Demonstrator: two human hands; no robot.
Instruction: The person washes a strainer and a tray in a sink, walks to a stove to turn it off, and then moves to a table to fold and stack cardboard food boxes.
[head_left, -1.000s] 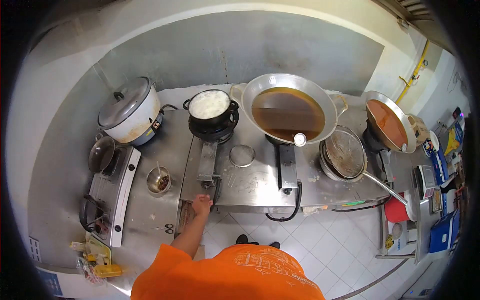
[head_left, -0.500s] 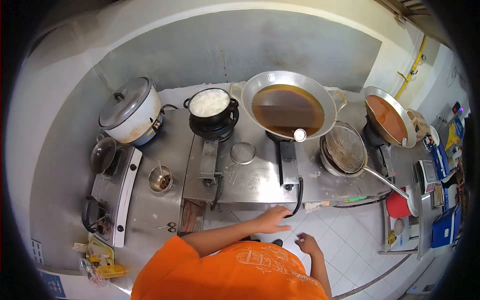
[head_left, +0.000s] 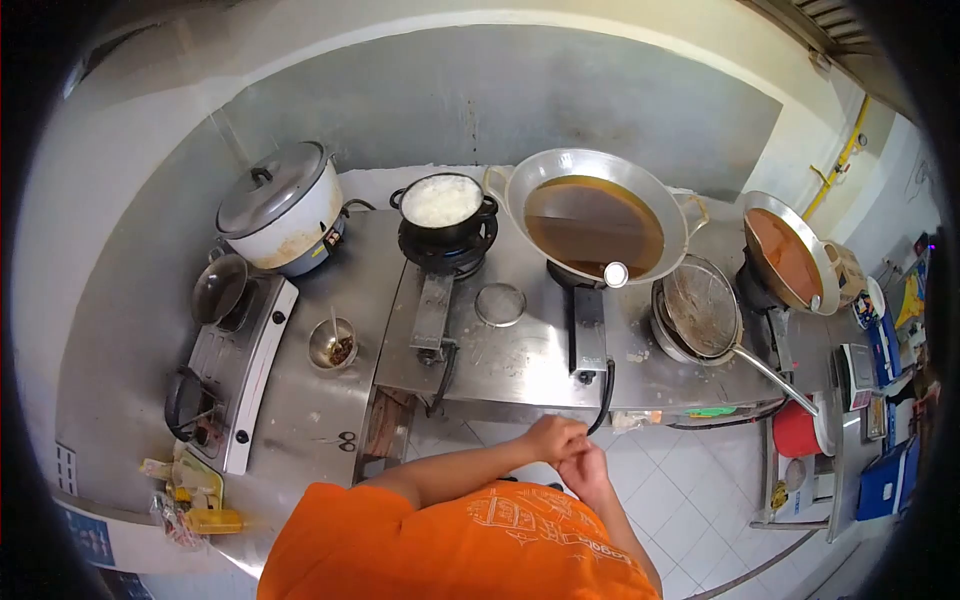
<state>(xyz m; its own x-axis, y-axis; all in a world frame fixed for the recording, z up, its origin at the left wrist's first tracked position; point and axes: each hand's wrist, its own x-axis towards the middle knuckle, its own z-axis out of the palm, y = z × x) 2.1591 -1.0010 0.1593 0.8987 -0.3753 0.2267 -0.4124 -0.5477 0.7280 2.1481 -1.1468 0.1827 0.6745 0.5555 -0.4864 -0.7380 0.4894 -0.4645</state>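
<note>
My left hand (head_left: 555,438) and my right hand (head_left: 586,472) meet in front of my orange shirt, just off the front edge of the steel counter (head_left: 530,375). Both have curled fingers that touch each other; whether anything small is between them is hidden. Beyond them on burners stand a large wok of brown oil (head_left: 595,225) with a dial thermometer (head_left: 615,274) at its rim, and a black pot (head_left: 440,205) full of white, frothy contents. A round metal lid or disc (head_left: 500,304) lies between the two burners.
A long-handled strainer (head_left: 700,305) rests over a bowl at right, its handle jutting past the counter edge. Farther right is a wok of reddish-brown sauce (head_left: 785,250). At left are a rice cooker (head_left: 285,215), portable stove (head_left: 240,370), small bowl (head_left: 332,345) and scissors (head_left: 346,441).
My two hands, apart half a second ago with the left one's fingers stretched out, have come together and curled. The view has shifted slightly, moving the counter items rightward.
</note>
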